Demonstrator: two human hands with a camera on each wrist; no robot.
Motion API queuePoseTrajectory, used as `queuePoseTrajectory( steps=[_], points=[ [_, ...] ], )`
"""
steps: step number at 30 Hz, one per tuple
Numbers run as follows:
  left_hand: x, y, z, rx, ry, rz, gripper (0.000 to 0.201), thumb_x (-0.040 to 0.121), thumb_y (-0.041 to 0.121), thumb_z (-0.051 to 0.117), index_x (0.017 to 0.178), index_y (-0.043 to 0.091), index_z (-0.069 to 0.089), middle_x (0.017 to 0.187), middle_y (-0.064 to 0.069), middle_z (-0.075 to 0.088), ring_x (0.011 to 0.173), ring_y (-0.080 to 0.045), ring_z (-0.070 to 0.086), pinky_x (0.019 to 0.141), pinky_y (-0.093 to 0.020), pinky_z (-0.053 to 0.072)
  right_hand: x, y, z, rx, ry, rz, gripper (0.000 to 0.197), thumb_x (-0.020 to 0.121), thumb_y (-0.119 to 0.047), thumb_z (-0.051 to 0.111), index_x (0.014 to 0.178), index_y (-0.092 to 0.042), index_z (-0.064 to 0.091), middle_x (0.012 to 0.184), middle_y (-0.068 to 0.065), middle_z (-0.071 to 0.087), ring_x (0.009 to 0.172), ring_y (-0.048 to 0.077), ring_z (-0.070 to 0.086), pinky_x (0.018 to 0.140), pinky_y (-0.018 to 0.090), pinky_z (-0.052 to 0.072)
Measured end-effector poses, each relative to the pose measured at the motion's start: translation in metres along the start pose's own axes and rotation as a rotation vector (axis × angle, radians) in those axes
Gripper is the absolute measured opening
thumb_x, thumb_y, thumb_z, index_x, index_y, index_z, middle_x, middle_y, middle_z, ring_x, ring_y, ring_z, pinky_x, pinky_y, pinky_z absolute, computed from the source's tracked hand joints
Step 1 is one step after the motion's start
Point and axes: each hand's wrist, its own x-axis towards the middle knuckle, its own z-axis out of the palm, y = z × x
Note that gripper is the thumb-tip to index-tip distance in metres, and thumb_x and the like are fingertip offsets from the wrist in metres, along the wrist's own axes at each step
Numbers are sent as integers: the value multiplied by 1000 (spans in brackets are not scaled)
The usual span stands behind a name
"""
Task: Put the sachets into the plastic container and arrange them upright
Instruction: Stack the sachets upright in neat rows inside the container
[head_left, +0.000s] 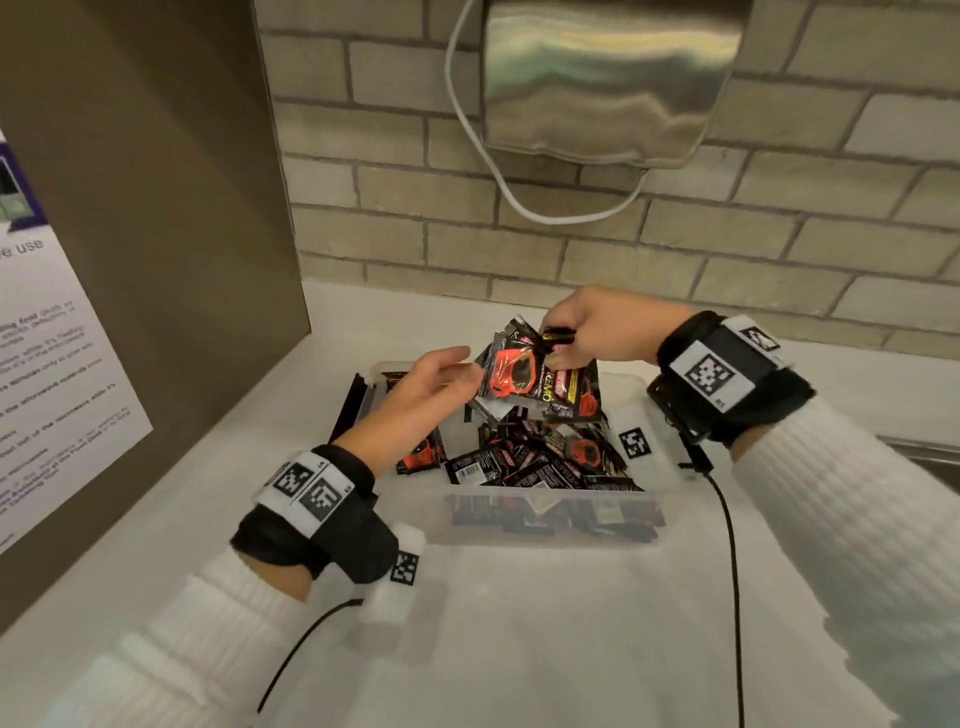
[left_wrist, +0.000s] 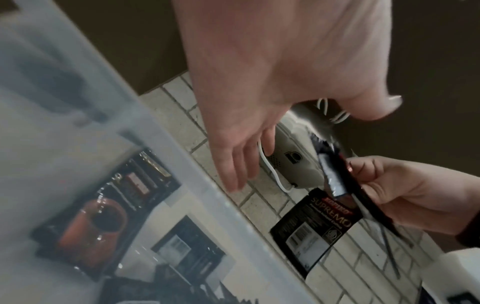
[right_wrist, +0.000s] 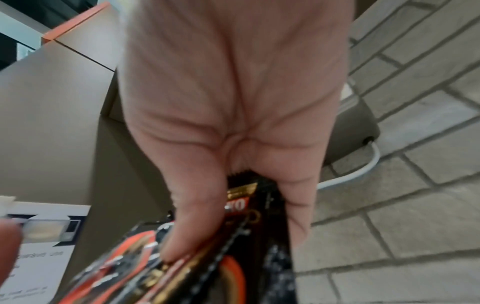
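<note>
A clear plastic container (head_left: 550, 501) sits on the white counter with several black and red coffee sachets (head_left: 524, 462) lying jumbled inside. Above it my right hand (head_left: 576, 332) pinches a bunch of sachets (head_left: 535, 382) by their top edges; thumb and fingers clamp them in the right wrist view (right_wrist: 233, 226). My left hand (head_left: 431, 382) is held out just left of the bunch, fingers straight, their tips at the bunch's left edge. In the left wrist view the left hand (left_wrist: 244, 144) is empty and apart from the held sachets (left_wrist: 335, 185).
A brown cabinet side (head_left: 156, 234) with a printed notice (head_left: 47, 364) stands close on the left. A brick wall (head_left: 675, 244) runs behind, with a steel dispenser (head_left: 608, 78) and a white cable (head_left: 545, 213). A sink edge (head_left: 919, 452) lies at right.
</note>
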Motion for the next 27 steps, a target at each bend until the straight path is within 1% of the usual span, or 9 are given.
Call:
queuePoseTrajectory(
  steps=[2,6,8,12,15,18,21,24,27],
  points=[
    [5,3,3,-216,-95,-104,83,67,67,60,136,25,38,128,-1,56,115,-15,58,97,-37,49,6,-9,8,67,-48,-48,4,86,-11,61,88,-8,64,84,6,62,78,17,54,71,28,42],
    [13,4,3,-486,-85,-196,54,75,31,64,125,16,51,120,-12,63,107,-26,64,89,-45,53,21,-10,28,304,-9,-51,9,85,-6,62,90,1,65,83,10,64,76,17,55,70,28,43],
    [14,-1,0,-452,-64,-186,56,73,30,66,126,17,52,120,-9,63,109,-24,61,96,-45,49,25,-5,36,456,4,-58,12,85,-3,62,93,5,65,85,12,64,78,19,57,76,30,45],
    [12,-5,-2,-472,-86,-198,43,75,32,63,116,21,59,109,-2,68,103,-19,63,91,-41,49,32,-3,50,817,23,-89,8,85,2,59,89,-1,65,93,20,63,86,26,59,86,38,47],
    [13,-8,-3,-494,-92,-213,31,76,34,63,105,24,64,107,-1,69,103,-19,63,93,-43,48,38,-4,56,1071,92,-105,18,81,7,60,95,-2,64,90,16,65,80,23,63,81,31,53],
    [15,-16,-4,-493,-25,-192,28,84,27,60,109,18,64,104,-4,69,96,-16,63,85,-31,48,44,-8,63,1077,176,-60,29,77,3,68,100,-13,64,94,10,65,86,22,64,84,33,53],
    [17,-24,-6,-491,107,-172,28,89,21,59,116,17,61,116,-8,66,106,-21,62,83,-34,52,51,-11,76,1060,314,61,41,77,-10,73,114,-15,57,98,6,58,95,23,61,90,36,50],
    [19,-29,-7,-503,276,-135,25,89,25,60,113,20,60,113,-2,67,100,-12,64,63,-24,55,52,-10,89,1445,375,129,45,86,-14,65,126,-4,46,104,11,63,96,23,64,90,38,52],
    [21,-33,-10,-536,358,-111,35,90,28,59,123,16,56,117,-3,66,105,-15,63,75,-30,54,51,-15,101,1733,276,128,39,88,-4,59,123,0,42,115,17,63,101,25,65,94,41,50]
  ],
)
